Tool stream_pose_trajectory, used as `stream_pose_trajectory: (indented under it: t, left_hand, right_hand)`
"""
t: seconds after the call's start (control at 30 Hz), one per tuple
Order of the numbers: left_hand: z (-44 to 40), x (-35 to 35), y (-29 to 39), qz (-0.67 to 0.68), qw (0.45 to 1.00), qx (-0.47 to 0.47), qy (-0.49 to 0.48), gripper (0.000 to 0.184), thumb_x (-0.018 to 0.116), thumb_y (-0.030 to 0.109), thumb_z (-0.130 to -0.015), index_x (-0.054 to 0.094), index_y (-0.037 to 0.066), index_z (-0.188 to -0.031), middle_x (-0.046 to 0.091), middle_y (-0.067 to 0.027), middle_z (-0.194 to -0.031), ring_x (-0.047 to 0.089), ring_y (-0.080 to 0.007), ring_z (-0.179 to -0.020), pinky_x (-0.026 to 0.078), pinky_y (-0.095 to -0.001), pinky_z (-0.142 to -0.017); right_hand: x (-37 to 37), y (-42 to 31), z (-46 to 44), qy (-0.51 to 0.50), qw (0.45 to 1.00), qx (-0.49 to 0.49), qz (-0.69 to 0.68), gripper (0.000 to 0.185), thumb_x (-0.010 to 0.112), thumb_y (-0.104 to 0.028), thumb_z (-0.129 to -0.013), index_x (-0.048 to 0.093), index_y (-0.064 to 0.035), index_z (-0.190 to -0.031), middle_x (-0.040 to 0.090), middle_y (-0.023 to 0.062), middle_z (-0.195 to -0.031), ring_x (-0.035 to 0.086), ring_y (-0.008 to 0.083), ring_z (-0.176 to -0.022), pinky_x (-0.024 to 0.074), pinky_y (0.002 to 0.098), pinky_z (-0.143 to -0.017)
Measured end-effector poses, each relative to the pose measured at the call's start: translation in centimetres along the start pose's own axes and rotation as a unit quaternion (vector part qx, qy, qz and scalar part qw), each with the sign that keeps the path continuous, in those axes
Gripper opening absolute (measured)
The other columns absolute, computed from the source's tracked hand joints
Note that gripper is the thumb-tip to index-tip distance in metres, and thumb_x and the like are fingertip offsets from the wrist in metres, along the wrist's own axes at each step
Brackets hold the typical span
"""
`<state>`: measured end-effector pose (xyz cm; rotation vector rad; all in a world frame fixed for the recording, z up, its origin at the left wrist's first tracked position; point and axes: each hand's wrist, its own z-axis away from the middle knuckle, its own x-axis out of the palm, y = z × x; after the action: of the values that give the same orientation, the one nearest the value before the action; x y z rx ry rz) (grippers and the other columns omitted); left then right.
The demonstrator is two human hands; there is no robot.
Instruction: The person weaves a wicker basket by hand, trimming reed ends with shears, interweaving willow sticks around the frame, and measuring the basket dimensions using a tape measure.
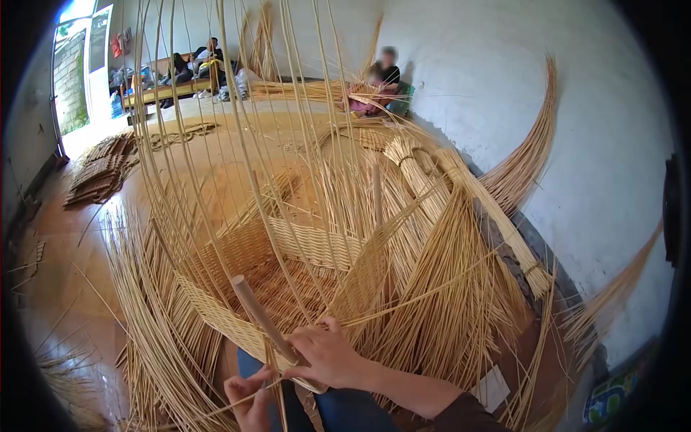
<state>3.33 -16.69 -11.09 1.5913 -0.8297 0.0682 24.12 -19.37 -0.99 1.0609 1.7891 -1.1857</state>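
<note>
A partly woven wicker basket (223, 317) stands in front of my knees, with long upright willow rods (248, 137) rising from its sides. A thick round wooden post (260, 315) leans at its near corner. My right hand (327, 354) is closed over the woven rim beside the foot of this post, its thumb towards the left. Lower and to the left, my left hand (250, 396) pinches a thin willow rod close to the same corner. Another loose rod (425, 288) runs from near my right hand out to the right. My fingers partly hide the weave there.
Loose willow rods (446, 266) lie fanned out right of the basket, and more rods (155, 309) lie on its left. Tied bundles (504, 223) lie along the wall. Woven panels (101, 169) are on the floor at left. Two people (385, 75) sit at the back.
</note>
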Motion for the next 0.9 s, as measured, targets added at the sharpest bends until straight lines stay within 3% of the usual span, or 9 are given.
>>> stream_pose_trajectory:
  t: [0.1,0.23,0.33,0.43,0.53,0.67,0.73,0.77,0.9]
  left_hand:
    - [-2.3,2.4,2.2,0.060,0.991,-0.024,0.115,0.015,0.055,-0.001,-0.086,0.046,0.005,-0.096,0.064,-0.0165,-0.093,0.063,-0.0271,-0.095,0.049,-0.0397,-0.090]
    - [-5.5,0.4,2.4,0.074,0.972,-0.185,0.124,0.023,0.057,-0.002,-0.087,0.039,0.008,-0.096,0.059,-0.0115,-0.085,0.063,-0.0220,-0.074,0.056,-0.0355,-0.069]
    - [-7.9,0.5,3.5,-0.044,0.986,-0.157,0.037,0.027,0.060,-0.006,-0.083,0.040,0.007,-0.096,0.059,-0.0106,-0.081,0.061,-0.0184,-0.065,0.053,-0.0302,-0.056]
    - [-9.7,2.4,5.6,-0.341,0.935,-0.102,0.003,0.032,0.068,-0.003,-0.078,0.046,0.002,-0.100,0.059,-0.0086,-0.077,0.060,-0.0150,-0.066,0.051,-0.0282,-0.058]
    - [-11.2,5.6,8.1,-0.524,0.849,-0.018,-0.070,0.027,0.071,0.006,-0.076,0.059,0.001,-0.099,0.063,-0.0130,-0.071,0.064,-0.0225,-0.066,0.050,-0.0329,-0.061]
    - [-12.9,6.7,8.6,-0.574,0.806,-0.051,-0.131,0.029,0.071,0.007,-0.074,0.060,0.000,-0.100,0.064,-0.0135,-0.073,0.066,-0.0243,-0.071,0.050,-0.0344,-0.064]
    - [-13.7,4.6,7.1,-0.423,0.883,-0.074,-0.191,0.030,0.071,0.007,-0.074,0.062,0.000,-0.102,0.066,-0.0121,-0.077,0.067,-0.0203,-0.074,0.052,-0.0334,-0.067]
    - [-14.2,4.3,8.1,-0.392,0.871,-0.169,-0.244,0.043,0.072,0.009,-0.075,0.059,0.001,-0.115,0.068,-0.0099,-0.085,0.066,-0.0173,-0.079,0.053,-0.0323,-0.070]
    - [-14.1,6.5,11.7,-0.382,0.839,-0.259,-0.287,0.061,0.073,0.021,-0.081,0.044,0.002,-0.132,0.064,-0.0097,-0.105,0.062,-0.0169,-0.092,0.054,-0.0289,-0.073]
  right_hand:
    - [0.4,-0.2,-0.1,0.035,0.998,-0.004,0.042,0.053,0.063,-0.051,-0.082,0.054,-0.0079,-0.111,0.059,0.0039,-0.098,0.058,0.0183,-0.098,0.0291,0.0418,-0.093]
    - [0.8,-0.3,-0.2,0.079,0.995,-0.015,0.059,0.050,0.064,-0.050,-0.081,0.056,-0.0076,-0.106,0.060,0.0032,-0.092,0.059,0.0180,-0.091,0.0340,0.0393,-0.087]
    - [1.3,-0.4,-0.1,0.098,0.993,-0.011,0.058,0.043,0.067,-0.043,-0.082,0.057,-0.0068,-0.103,0.060,0.0038,-0.090,0.060,0.0188,-0.089,0.0354,0.0393,-0.086]
    - [2.3,-0.4,0.0,0.146,0.988,-0.011,0.044,0.033,0.068,-0.032,-0.083,0.056,-0.0061,-0.099,0.060,0.0039,-0.087,0.061,0.0191,-0.086,0.0358,0.0404,-0.086]
    - [2.3,-1.3,-0.3,0.182,0.983,0.008,0.021,0.023,0.067,-0.022,-0.081,0.055,-0.0059,-0.093,0.058,0.0040,-0.083,0.060,0.0206,-0.082,0.0361,0.0418,-0.085]
    - [2.2,-1.9,0.0,0.189,0.981,0.015,0.024,0.019,0.066,-0.020,-0.081,0.054,-0.0064,-0.087,0.056,0.0044,-0.078,0.059,0.0221,-0.079,0.0364,0.0438,-0.084]
    - [2.6,-1.8,0.4,0.152,0.987,0.027,0.045,0.022,0.062,-0.023,-0.085,0.057,-0.0067,-0.099,0.060,0.0067,-0.086,0.060,0.0238,-0.084,0.0342,0.0470,-0.086]
    - [2.2,-2.1,0.3,0.150,0.987,0.037,0.042,0.020,0.061,-0.024,-0.085,0.058,-0.0081,-0.098,0.059,0.0060,-0.085,0.060,0.0234,-0.082,0.0344,0.0471,-0.085]
    - [2.5,-2.7,-0.1,0.207,0.977,-0.003,0.055,0.014,0.059,-0.024,-0.084,0.058,-0.0112,-0.091,0.054,0.0039,-0.073,0.057,0.0217,-0.074,0.0364,0.0434,-0.080]
